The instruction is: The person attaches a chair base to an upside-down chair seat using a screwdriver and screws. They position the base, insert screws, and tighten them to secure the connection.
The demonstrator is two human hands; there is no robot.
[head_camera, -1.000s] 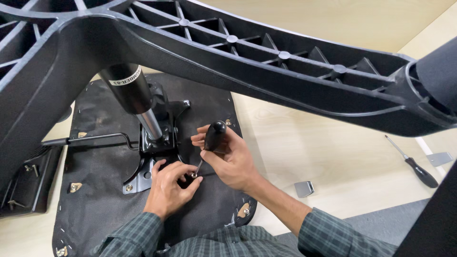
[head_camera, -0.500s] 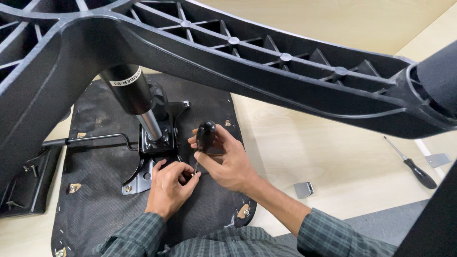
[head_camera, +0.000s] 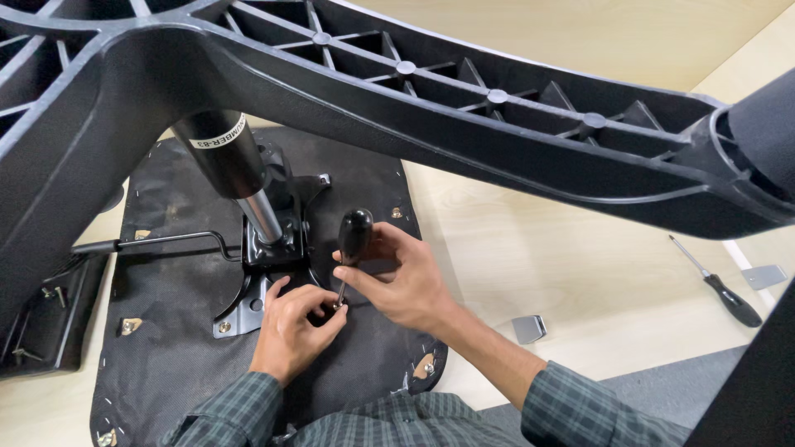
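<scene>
Near the middle of the frame, a black-handled screwdriver (head_camera: 351,248) is gripped in the right hand (head_camera: 403,277), fingers wrapped round the lower handle while the rounded top stands clear and tilted a little. Its tip is lost among the fingers of the left hand (head_camera: 294,327), which is curled narrow and pinched about the shaft where it meets the metal mounting plate (head_camera: 242,313) on the upturned chair seat (head_camera: 174,314). The screwdriver is judged light and stiff, its smooth handle best taken low and firmly so that it does not slip when turned. The screw being worked cannot be made out, since it is hidden by the left fingers. Across the top of the frame, the black chair base (head_camera: 464,124) is cut off by the edges, and the gas cylinder (head_camera: 236,170) rises into it. At the right edge, a second screwdriver (head_camera: 719,285) is seen lying well apart on the floor.
</scene>
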